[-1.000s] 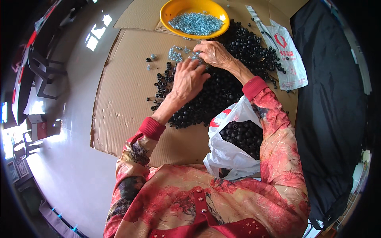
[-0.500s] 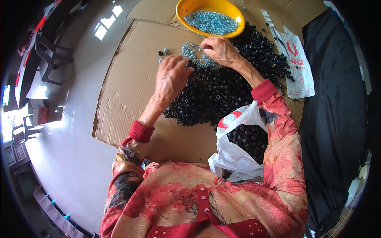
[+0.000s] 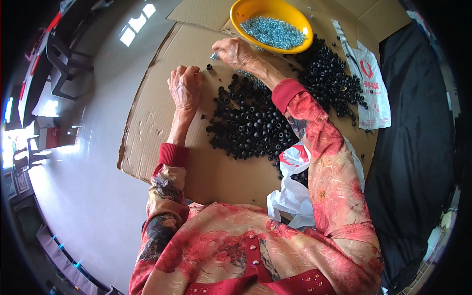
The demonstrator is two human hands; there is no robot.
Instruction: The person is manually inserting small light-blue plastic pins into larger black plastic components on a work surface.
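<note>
left hand (image 3: 185, 88), right hand (image 3: 235, 52): fingers curled in, any hold hidden. most visible blue pieces (image 3: 273, 32) lay in yellow bowl (image 3: 276, 8), some left on cardboard (image 3: 157, 118); black beads (image 3: 255, 125) lay heaped, some in white bag (image 3: 293, 197).

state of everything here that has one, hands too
left hand: curled, grip unclear
right hand: curled, grip unclear
yellow bowl: open side up, holding blue pieces
black beads: loose, heaped on cardboard
near white bag: open, black beads inside, partly hidden
far white bag: lying flat
</note>
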